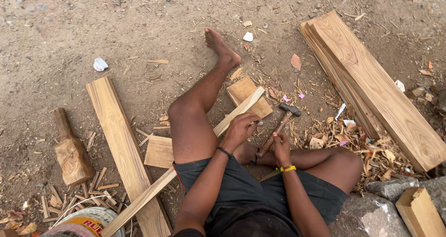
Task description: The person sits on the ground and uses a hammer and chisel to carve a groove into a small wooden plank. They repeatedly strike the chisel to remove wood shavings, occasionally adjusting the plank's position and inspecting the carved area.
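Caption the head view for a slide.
Seated on dirt ground, left hand steadies a wooden strip while right hand grips a hammer beside stacked planks.

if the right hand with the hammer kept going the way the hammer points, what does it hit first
Most likely the thin wooden strip that the left hand pins down, about where the hammer head hangs. The right hand has its grip on the handle. Depth is hard to judge, so it could be the square block underneath.

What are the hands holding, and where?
Right hand grips the wooden-handled hammer low on its handle; left hand pins the long thin wooden strip mid-length.
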